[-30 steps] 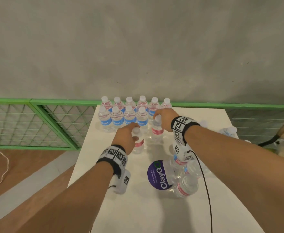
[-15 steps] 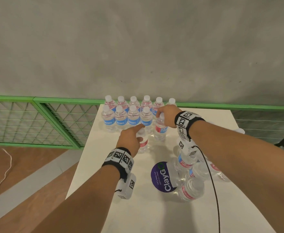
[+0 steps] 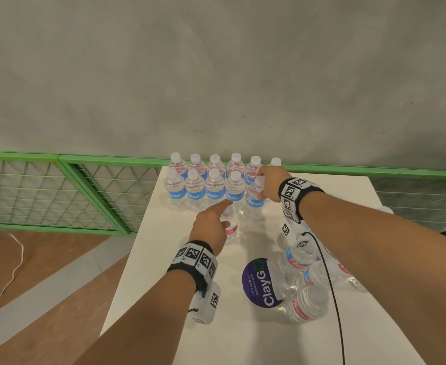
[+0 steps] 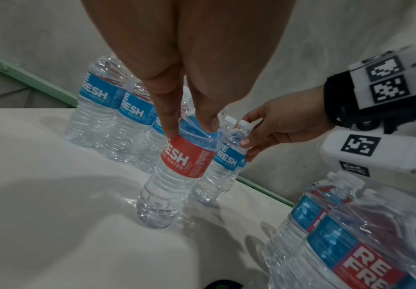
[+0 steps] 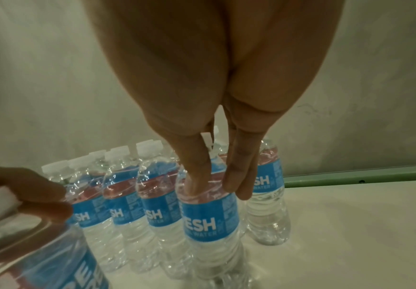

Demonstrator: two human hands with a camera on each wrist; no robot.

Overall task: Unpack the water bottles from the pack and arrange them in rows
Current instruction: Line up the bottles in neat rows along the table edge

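My left hand (image 3: 211, 227) gripped the red-label bottle (image 4: 175, 174) upright on the white table (image 3: 164, 272) before the rows, my right hand (image 3: 268, 184) clasped the blue-label bottle (image 5: 209, 219) ending the front row (image 3: 203, 192), opened pack (image 3: 309, 283) near right.

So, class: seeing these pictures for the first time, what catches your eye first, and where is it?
Two rows of upright water bottles at the white table's far edge. In front of them, each hand grips a bottle: the left hand a red-labelled one, the right hand a blue-labelled one.
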